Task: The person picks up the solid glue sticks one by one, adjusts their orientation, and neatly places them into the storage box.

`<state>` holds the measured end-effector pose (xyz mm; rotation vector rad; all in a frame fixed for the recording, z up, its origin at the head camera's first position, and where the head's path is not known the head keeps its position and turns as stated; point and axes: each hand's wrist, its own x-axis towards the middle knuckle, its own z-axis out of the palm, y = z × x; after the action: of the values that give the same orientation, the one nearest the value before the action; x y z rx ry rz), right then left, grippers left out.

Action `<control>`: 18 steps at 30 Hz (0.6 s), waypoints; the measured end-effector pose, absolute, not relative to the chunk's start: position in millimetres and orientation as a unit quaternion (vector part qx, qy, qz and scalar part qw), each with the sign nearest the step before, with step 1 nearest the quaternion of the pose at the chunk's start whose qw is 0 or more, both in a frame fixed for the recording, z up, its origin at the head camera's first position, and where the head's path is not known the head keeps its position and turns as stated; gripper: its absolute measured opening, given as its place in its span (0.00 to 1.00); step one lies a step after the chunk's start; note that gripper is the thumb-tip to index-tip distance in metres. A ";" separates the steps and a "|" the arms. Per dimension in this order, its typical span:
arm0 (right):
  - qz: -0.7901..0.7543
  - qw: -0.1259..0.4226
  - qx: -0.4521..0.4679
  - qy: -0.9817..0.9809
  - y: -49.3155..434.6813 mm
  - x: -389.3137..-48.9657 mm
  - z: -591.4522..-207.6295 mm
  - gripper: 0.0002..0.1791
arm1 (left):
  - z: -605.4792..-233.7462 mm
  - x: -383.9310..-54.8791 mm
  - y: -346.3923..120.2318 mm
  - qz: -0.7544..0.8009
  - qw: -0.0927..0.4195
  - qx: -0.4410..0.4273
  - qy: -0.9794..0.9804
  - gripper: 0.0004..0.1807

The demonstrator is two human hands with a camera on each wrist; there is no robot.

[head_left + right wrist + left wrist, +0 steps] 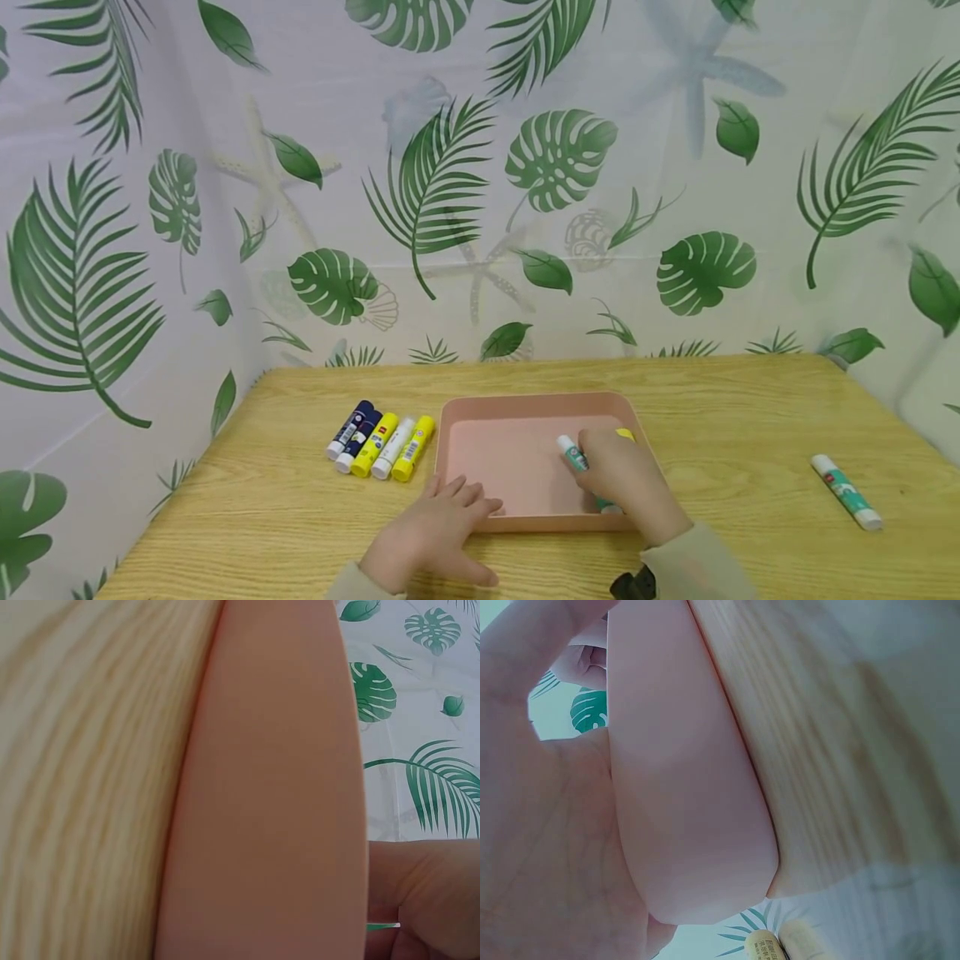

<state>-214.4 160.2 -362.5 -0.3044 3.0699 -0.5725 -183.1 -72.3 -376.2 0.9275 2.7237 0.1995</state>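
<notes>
A shallow pink tray lies on the wooden table. Over its right part, my right hand reaches in with bent fingers and grips a teal glue stick; the stick's middle is hidden under the hand. Something yellow peeks out behind that hand, mostly covered. My left hand rests with spread fingers on the tray's front left rim. In the left wrist view, the left palm is close to the tray wall.
Left of the tray, several glue sticks, dark blue, yellow and white, lie in a slanted row. Another teal glue stick lies far right on the table. A leaf-patterned cloth hangs behind the table.
</notes>
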 end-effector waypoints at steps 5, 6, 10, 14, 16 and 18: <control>-0.185 0.038 -0.077 0.979 157.8 -212.8 -360.1 0.09 | -376.6 -183.6 -72.4 0.061 0.121 0.322 0.937 0.42; -0.182 0.043 -0.075 0.979 157.6 -212.8 -359.9 0.09 | -376.6 -183.6 -72.5 0.061 0.122 0.322 0.937 0.42; -0.171 0.049 -0.076 0.981 157.5 -212.8 -359.6 0.09 | -376.4 -184.0 -72.4 0.069 0.131 0.319 0.936 0.42; -0.171 0.046 -0.081 0.981 158.0 -213.8 -360.6 0.09 | -377.2 -184.8 -72.2 0.072 0.134 0.319 0.936 0.42; -0.177 0.043 -0.087 0.979 158.3 -214.6 -362.1 0.08 | -377.8 -185.4 -72.3 0.073 0.133 0.319 0.935 0.42; -0.177 0.038 -0.094 0.979 158.3 -215.1 -363.6 0.08 | -378.3 -185.9 -72.2 0.072 0.134 0.320 0.935 0.41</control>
<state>-215.1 158.3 -363.6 -0.2882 3.0028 -0.5431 -185.9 -72.2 -378.3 0.9268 2.7114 0.2100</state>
